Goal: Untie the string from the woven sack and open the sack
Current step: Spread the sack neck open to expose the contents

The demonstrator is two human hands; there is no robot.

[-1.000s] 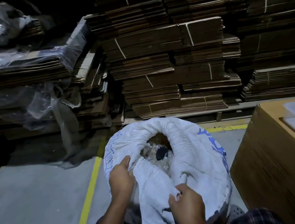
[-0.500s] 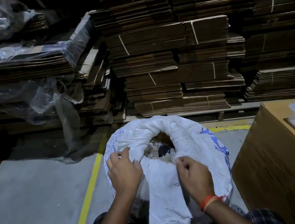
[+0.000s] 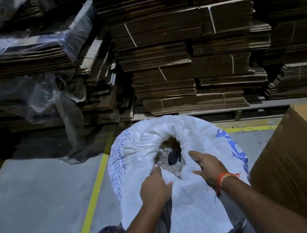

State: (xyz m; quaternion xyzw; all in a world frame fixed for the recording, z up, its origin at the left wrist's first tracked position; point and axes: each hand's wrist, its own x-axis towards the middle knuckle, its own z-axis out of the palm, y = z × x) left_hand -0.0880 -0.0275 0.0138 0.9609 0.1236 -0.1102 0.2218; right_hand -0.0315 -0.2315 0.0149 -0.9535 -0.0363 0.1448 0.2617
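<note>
A white woven sack (image 3: 198, 129) with blue print stands on the floor in front of me, its mouth gathered around a small opening. Clear plastic and something dark (image 3: 171, 158) show inside the opening. My left hand (image 3: 155, 188) pinches the sack's near rim at the left of the opening. My right hand (image 3: 208, 165), with an orange thread on the wrist, presses on the rim at the right, fingers spread. No string shows in view.
A large brown cardboard box (image 3: 302, 172) stands close on the right. Stacks of flattened cartons (image 3: 189, 58) fill the back, some under clear plastic film (image 3: 45, 90). A yellow floor line (image 3: 90, 205) runs left of the sack.
Both hands have moved inward and forward along the near rim toward the opening. My right hand went from gripping low on the sack to lying spread beside the hole.
</note>
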